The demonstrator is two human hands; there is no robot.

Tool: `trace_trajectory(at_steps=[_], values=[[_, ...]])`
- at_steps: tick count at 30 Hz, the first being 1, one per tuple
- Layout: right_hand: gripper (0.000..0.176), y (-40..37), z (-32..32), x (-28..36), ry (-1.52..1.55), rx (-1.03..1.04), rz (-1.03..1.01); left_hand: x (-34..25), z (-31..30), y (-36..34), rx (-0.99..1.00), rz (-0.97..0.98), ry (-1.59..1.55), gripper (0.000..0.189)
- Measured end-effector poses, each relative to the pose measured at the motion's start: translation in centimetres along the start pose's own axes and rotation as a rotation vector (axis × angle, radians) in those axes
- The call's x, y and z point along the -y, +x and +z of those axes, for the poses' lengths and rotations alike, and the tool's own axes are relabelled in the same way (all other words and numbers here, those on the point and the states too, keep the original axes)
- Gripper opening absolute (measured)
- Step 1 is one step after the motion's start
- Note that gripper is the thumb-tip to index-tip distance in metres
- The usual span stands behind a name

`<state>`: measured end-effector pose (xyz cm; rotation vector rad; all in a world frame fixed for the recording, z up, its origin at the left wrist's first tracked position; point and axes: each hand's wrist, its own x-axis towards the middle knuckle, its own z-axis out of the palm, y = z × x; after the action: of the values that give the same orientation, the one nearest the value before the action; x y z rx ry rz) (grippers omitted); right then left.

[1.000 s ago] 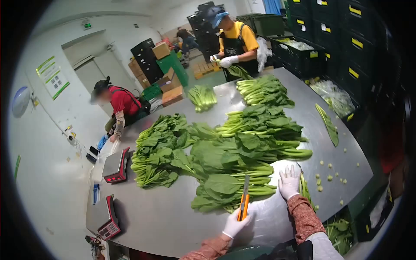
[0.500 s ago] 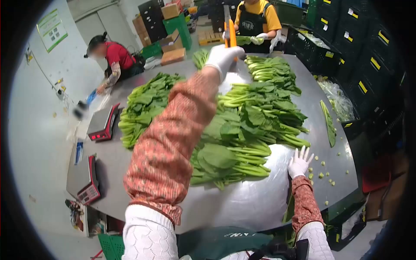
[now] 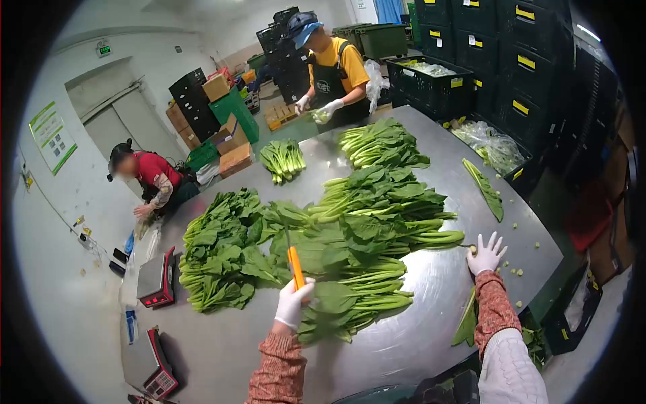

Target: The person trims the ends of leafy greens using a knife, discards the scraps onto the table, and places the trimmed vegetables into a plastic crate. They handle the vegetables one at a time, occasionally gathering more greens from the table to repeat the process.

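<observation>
Gripping orange utility knife [image 3: 295, 266], left hand [image 3: 294, 303] near leafy greens [image 3: 370, 296]. Right hand [image 3: 486, 256]: grip released, fingers spread at worktop [image 3: 431, 323].

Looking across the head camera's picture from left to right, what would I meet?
Wall poster → the scale nearer the far edge → left gloved hand with an orange knife → the farthest large pile of greens → right gloved hand.

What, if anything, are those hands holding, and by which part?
The left hand holds an orange knife by its handle. The right hand is spread, seemingly holding nothing.
</observation>
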<state>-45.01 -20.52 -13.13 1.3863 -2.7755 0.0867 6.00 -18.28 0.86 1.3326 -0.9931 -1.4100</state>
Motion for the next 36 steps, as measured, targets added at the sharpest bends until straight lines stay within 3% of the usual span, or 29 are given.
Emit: trace_trajectory(at_steps=[9, 15, 20, 26, 27, 28, 29, 30, 31, 32, 34, 36], values=[[0.059, 0.5, -0.2, -1.1, 0.016, 0.188, 0.205, 4.4, -4.9, -7.6, -0.311, 0.012, -0.070, 0.023], [0.058, -3.0, -0.7, -4.4, -0.101, 0.196, 0.379, 7.4, -7.5, -9.8, -0.315, -0.032, -0.151, 0.022], [0.056, -7.3, 2.1, -9.1, -0.172, 0.202, 0.354, 6.2, -5.3, -11.9, -0.381, -0.049, -0.088, 0.022], [0.055, -14.5, 6.6, -18.2, -0.186, -0.018, 0.234, 8.3, -6.5, -10.4, -0.347, -0.075, -0.067, 0.022], [0.055, -16.2, 5.1, -18.5, -0.157, -0.004, 0.231, 8.5, -6.9, -10.2, -0.360, -0.023, -0.034, 0.022], [0.057, -18.0, 3.0, -17.5, -0.038, -0.122, 0.179, 7.2, -5.6, -9.7, -0.351, 0.013, 0.004, 0.023], [0.054, -18.5, 4.5, -19.3, -0.033, -0.158, 0.163, 6.0, -4.0, -10.5, -0.378, 0.001, -0.058, 0.020], [0.044, -20.1, 2.0, -18.8, 0.151, -0.162, 0.221, 7.7, -5.7, -9.9, -0.332, 0.016, -0.070, 0.021], [0.034, -20.8, 0.9, -19.1, 0.152, 0.015, 0.261, 6.8, -5.2, -10.2, -0.292, -0.001, -0.005, 0.022], [0.037, -21.9, 4.9, -22.4, -0.017, -0.090, 0.140, 6.6, -4.4, -10.3, -0.303, -0.002, -0.003, 0.023], [0.041, -23.7, 5.6, -24.2, 0.004, 0.226, 0.340, 7.1, -3.9, -10.0, -0.269, 0.002, -0.060, 0.027], [0.042, -24.3, 3.1, -23.9, 0.003, 0.251, 0.318, 7.5, -4.4, -10.2, -0.234, -0.006, -0.027, 0.028]])
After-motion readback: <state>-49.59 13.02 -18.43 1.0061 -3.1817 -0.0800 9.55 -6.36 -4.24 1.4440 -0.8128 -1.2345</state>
